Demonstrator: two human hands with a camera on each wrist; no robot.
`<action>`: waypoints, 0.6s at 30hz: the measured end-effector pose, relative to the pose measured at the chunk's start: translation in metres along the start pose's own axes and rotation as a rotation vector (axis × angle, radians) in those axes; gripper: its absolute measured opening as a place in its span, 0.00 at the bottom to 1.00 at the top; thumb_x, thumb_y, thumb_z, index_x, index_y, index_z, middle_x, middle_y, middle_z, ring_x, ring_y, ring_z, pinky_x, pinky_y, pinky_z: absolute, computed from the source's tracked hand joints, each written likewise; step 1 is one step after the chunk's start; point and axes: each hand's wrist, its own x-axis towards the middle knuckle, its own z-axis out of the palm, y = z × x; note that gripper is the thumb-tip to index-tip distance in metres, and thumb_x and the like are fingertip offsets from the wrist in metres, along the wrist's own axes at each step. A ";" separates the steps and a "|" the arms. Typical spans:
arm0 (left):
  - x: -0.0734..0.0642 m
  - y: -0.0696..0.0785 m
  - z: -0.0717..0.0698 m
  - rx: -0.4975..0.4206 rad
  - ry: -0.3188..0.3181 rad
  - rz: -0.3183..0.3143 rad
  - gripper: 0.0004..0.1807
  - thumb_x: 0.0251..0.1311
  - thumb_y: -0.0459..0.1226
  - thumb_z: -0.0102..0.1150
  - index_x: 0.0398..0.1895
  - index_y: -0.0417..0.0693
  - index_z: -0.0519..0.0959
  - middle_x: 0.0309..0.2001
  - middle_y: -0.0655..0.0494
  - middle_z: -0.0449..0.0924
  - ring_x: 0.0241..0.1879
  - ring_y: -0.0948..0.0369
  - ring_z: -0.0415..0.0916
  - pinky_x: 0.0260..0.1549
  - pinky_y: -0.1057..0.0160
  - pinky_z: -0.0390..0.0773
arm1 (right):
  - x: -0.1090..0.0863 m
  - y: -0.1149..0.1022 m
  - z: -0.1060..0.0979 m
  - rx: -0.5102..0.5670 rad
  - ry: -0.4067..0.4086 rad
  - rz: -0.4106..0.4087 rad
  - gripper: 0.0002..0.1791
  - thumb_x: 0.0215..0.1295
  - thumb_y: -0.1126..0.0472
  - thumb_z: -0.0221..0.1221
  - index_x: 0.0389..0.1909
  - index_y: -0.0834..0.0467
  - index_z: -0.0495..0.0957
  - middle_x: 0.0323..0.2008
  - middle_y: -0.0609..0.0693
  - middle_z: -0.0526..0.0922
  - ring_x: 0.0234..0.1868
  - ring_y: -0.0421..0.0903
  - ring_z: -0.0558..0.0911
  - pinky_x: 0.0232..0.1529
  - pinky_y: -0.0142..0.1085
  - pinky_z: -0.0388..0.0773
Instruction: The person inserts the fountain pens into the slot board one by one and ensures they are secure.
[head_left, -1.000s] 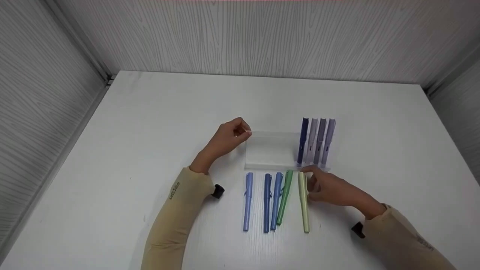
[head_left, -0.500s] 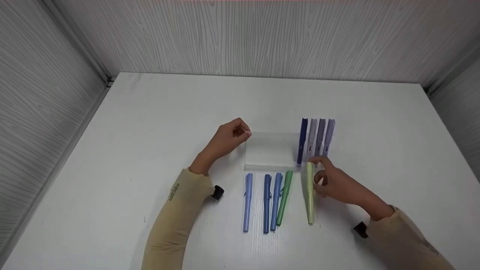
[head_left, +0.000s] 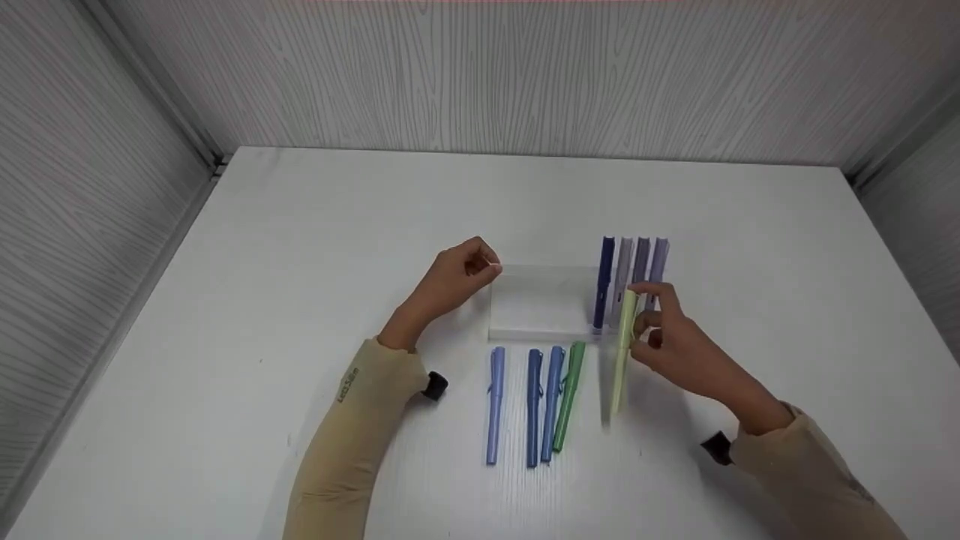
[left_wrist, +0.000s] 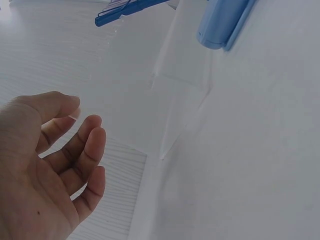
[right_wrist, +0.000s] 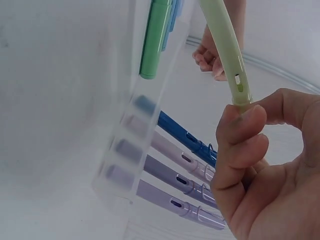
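My right hand (head_left: 679, 341) pinches a pale yellow-green pen (head_left: 622, 352) and holds it tilted, raised off the table in front of the clear pen stand (head_left: 540, 334). In the right wrist view, thumb and fingers grip the pen (right_wrist: 227, 50) near a small slot in its barrel. My left hand (head_left: 454, 276) pinches the stand's upper left corner between thumb and forefinger. At the stand's right end stand a dark purple pen (head_left: 604, 281) and several lilac pens (head_left: 658, 262), side by side.
In front of the stand lie a light blue pen (head_left: 496, 405), two darker blue pens (head_left: 533, 409) and a green pen (head_left: 569, 397) on the white table (head_left: 360, 202). Wood-grain panels (head_left: 480, 75) enclose the back and sides.
My right hand has lifted the yellow-green pen off the table, moving it right and up toward the stand and tipping it more upright. The left hand stays at the stand's corner.
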 end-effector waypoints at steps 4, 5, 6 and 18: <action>0.000 0.000 0.000 -0.002 0.006 -0.006 0.09 0.67 0.41 0.56 0.42 0.45 0.77 0.34 0.53 0.78 0.33 0.62 0.70 0.34 0.66 0.70 | 0.003 -0.008 -0.001 -0.045 0.061 -0.031 0.33 0.65 0.68 0.56 0.64 0.58 0.48 0.32 0.53 0.76 0.27 0.41 0.69 0.29 0.30 0.67; 0.000 0.000 0.000 -0.001 0.008 -0.005 0.09 0.67 0.41 0.56 0.42 0.45 0.77 0.34 0.52 0.79 0.33 0.62 0.70 0.34 0.66 0.70 | 0.004 -0.009 -0.001 -0.055 0.076 -0.036 0.33 0.65 0.68 0.56 0.64 0.58 0.48 0.31 0.53 0.77 0.27 0.41 0.69 0.30 0.30 0.66; 0.000 0.000 0.000 0.000 0.010 -0.004 0.09 0.67 0.41 0.56 0.42 0.45 0.77 0.34 0.52 0.79 0.33 0.62 0.70 0.35 0.66 0.70 | 0.005 -0.011 -0.001 -0.064 0.091 -0.040 0.33 0.65 0.68 0.56 0.64 0.58 0.48 0.31 0.52 0.77 0.27 0.42 0.69 0.30 0.30 0.66; 0.000 0.000 0.000 0.002 0.017 0.027 0.08 0.67 0.40 0.55 0.41 0.44 0.77 0.34 0.51 0.79 0.33 0.62 0.71 0.35 0.66 0.70 | 0.017 -0.019 -0.001 -0.112 0.262 -0.084 0.36 0.61 0.73 0.54 0.66 0.57 0.48 0.33 0.54 0.78 0.24 0.42 0.70 0.27 0.30 0.66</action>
